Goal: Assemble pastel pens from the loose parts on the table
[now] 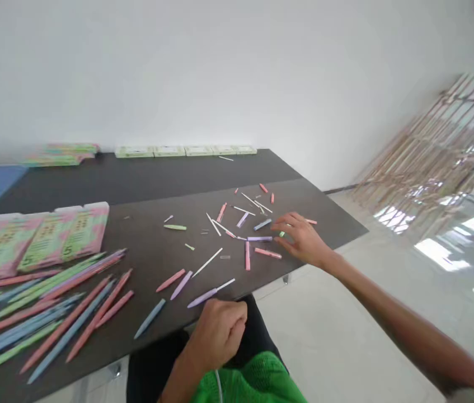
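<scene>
My left hand (220, 327) is curled into a fist over my lap at the table's front edge; anything inside its fingers is hidden. Just beyond it lies a purple pen barrel (202, 298) with a white refill (225, 284) sticking out. My right hand (299, 238) is over the table's right part, fingers curved and apart. A small green pen part (282, 234) lies by its fingertips. Nearby are a purple pen part (259, 239), a blue one (262, 224) and red ones (268, 253). Loose white refills (207, 262) are scattered to the left.
Many assembled-looking coloured pens (81, 313) are heaped at the table's left front. Behind them lie pink-and-green packs (81, 235). A row of pale boxes (169, 151) and stacked packs (62, 154) stand along the wall. A slatted rack (433, 145) leans at far right.
</scene>
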The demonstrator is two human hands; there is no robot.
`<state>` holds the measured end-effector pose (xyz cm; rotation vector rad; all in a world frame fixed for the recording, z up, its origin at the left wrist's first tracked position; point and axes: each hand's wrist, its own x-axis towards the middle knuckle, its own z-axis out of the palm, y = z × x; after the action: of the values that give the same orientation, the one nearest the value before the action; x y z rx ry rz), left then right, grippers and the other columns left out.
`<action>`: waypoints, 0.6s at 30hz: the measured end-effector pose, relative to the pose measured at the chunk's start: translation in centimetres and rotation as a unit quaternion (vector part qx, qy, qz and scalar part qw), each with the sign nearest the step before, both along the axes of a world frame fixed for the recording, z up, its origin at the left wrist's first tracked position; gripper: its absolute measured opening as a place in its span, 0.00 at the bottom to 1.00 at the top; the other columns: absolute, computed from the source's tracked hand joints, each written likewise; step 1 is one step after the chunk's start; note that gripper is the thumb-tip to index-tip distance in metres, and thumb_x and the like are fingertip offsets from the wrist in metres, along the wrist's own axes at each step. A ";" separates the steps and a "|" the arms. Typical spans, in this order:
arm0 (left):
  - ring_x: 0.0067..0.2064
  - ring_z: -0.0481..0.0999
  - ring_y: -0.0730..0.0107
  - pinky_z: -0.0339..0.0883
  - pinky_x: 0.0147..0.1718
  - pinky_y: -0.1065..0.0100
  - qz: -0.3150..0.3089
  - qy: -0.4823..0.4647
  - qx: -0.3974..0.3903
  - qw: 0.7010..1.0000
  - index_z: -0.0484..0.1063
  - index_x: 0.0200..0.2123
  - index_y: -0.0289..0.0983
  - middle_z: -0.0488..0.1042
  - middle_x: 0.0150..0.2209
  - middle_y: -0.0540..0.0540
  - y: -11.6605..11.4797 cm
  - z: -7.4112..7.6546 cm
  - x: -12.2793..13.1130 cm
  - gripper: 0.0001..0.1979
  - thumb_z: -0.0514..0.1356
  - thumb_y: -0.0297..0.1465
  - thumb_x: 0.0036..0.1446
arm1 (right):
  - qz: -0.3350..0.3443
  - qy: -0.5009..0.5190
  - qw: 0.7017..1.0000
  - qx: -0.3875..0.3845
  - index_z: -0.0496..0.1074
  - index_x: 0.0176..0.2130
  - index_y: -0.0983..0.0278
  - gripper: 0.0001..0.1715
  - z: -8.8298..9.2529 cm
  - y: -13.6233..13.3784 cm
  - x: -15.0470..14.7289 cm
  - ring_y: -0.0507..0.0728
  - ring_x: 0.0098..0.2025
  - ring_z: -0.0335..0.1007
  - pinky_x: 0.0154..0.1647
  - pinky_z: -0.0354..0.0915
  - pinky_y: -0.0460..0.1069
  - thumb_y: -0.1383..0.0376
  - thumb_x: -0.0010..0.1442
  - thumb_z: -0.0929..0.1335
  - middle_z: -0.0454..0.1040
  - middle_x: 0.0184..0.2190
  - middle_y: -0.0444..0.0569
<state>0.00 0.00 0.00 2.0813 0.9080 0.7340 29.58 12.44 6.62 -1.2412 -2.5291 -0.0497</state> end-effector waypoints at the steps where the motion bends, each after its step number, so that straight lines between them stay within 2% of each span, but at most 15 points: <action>1: 0.24 0.59 0.73 0.46 0.29 0.65 0.002 0.002 0.003 1.000 0.55 0.26 0.39 0.57 0.22 0.55 0.0 0.0 0.0 0.11 0.48 0.21 0.59 | -0.002 0.000 1.000 0.009 0.77 0.51 0.64 0.14 0.0 0.1 -0.2 0.69 0.56 0.65 0.57 0.64 0.63 0.65 0.67 0.68 0.76 0.52 0.59; 4: 0.24 0.60 0.73 0.46 0.30 0.65 0.005 0.007 0.010 1.000 0.55 0.25 0.39 0.58 0.22 0.55 -0.1 -0.1 0.0 0.10 0.49 0.21 0.58 | -0.020 0.035 0.999 -0.004 0.77 0.49 0.63 0.15 -0.1 0.5 -0.3 0.68 0.56 0.66 0.57 0.64 0.62 0.69 0.63 0.67 0.75 0.52 0.59; 6: 0.24 0.60 0.73 0.46 0.30 0.64 0.006 0.010 0.011 1.000 0.55 0.25 0.39 0.58 0.21 0.54 -0.1 -0.2 0.1 0.11 0.49 0.21 0.57 | -0.043 0.088 0.994 -0.044 0.77 0.44 0.64 0.15 -0.3 0.9 0.0 0.64 0.49 0.71 0.51 0.66 0.57 0.72 0.59 0.65 0.77 0.47 0.56; 8: 0.23 0.59 0.73 0.45 0.29 0.64 0.005 0.008 0.011 1.000 0.54 0.25 0.39 0.57 0.21 0.54 -0.1 -0.2 0.1 0.11 0.50 0.21 0.57 | -0.076 0.150 0.979 -0.116 0.74 0.37 0.63 0.12 -0.8 1.3 0.6 0.59 0.37 0.72 0.42 0.65 0.53 0.71 0.57 0.63 0.77 0.36 0.51; 10: 0.23 0.59 0.73 0.45 0.29 0.64 0.002 0.007 0.011 1.000 0.54 0.25 0.39 0.57 0.21 0.54 0.0 -0.1 0.2 0.11 0.50 0.21 0.57 | -0.108 0.231 0.940 -0.226 0.71 0.31 0.62 0.09 -1.7 1.6 1.2 0.55 0.29 0.66 0.34 0.61 0.50 0.67 0.58 0.62 0.72 0.26 0.45; 13: 0.24 0.60 0.72 0.45 0.29 0.64 0.000 0.011 0.011 1.000 0.54 0.25 0.39 0.58 0.21 0.54 0.1 0.0 0.3 0.11 0.50 0.21 0.56 | -0.139 0.337 0.864 -0.347 0.61 0.22 0.60 0.13 -3.6 1.5 1.9 0.52 0.21 0.53 0.24 0.52 0.48 0.61 0.56 0.61 0.58 0.18 0.41; 15: 0.24 0.59 0.72 0.44 0.29 0.64 -0.001 0.014 0.010 1.000 0.54 0.24 0.39 0.58 0.21 0.54 0.2 0.1 0.3 0.11 0.51 0.21 0.56 | -0.164 0.368 0.841 -0.362 0.53 0.20 0.58 0.15 -4.8 1.2 2.0 0.50 0.19 0.44 0.21 0.44 0.47 0.59 0.54 0.60 0.49 0.16 0.38; 18: 0.23 0.59 0.72 0.44 0.29 0.64 -0.007 0.013 0.010 1.000 0.54 0.24 0.39 0.58 0.20 0.54 0.2 0.2 0.3 0.11 0.51 0.21 0.56 | -0.188 0.393 0.827 -0.356 0.48 0.20 0.57 0.14 -6.0 0.7 2.0 0.49 0.18 0.40 0.20 0.40 0.47 0.58 0.51 0.60 0.44 0.16 0.37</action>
<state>0.31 0.19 0.19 2.1165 0.9030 0.7137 31.53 13.19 0.65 -1.5484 -1.5562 1.1587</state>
